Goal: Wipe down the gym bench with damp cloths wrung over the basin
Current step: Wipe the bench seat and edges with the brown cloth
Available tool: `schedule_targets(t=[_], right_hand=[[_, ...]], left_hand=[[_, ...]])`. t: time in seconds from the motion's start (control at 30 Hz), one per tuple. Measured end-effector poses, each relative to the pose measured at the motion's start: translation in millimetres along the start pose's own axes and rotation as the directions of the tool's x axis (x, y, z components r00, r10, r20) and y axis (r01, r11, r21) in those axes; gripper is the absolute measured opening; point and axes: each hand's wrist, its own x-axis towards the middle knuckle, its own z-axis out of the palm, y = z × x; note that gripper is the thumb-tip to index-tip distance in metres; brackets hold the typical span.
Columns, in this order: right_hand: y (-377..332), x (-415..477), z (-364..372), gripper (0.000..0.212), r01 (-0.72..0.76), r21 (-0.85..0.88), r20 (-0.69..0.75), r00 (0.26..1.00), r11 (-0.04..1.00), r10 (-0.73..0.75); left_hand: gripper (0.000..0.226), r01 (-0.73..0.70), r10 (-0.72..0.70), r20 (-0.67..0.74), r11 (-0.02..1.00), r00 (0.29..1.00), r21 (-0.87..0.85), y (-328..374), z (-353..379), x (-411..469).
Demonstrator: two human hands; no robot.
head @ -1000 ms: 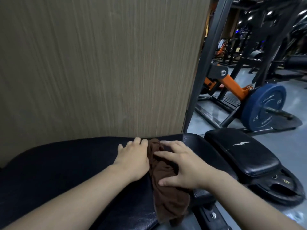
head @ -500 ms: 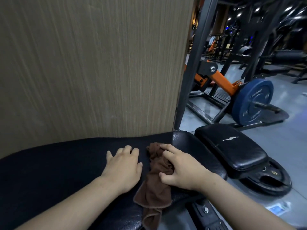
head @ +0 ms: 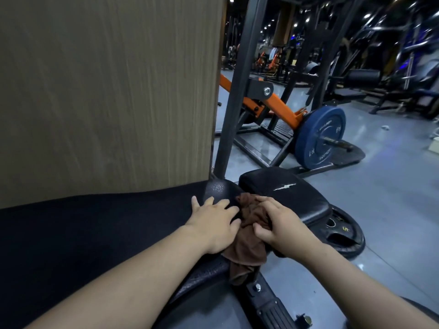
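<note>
A crumpled brown cloth [head: 247, 254] is seen at lower centre of the frame, draped over the right-hand edge of the wide black padded gym bench [head: 95, 233], with its lower end hanging off the pad. It is gripped by the right hand [head: 279, 225], whose fingers are curled over the bunched fabric with the thumb tucked in against it. The left hand [head: 213, 224] is laid flat on the pad just beside the cloth, fingers spread wide and holding nothing.

The step in hand is judged to be the wiping of this end of the bench. It would be done best if the cloth were opened out flatter, so that more fabric is pressed on the vinyl, and drawn in overlapping passes along the rounded edge. The bench can be steadied by the flat left hand. The hanging tail should be gathered up, lest it be caught on the metal bracket [head: 257, 287] below. The basin is not in view.
</note>
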Motion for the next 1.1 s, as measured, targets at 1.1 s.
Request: schedule_targets(t=[1.1], right_hand=[[62.7, 36.2, -5.5, 0.067, -0.116, -0.087, -0.048, 0.992, 0.989, 0.112]], left_hand=[[0.086, 0.053, -0.056, 0.127, 0.998, 0.990, 0.028, 14.6, -10.5, 29.1]])
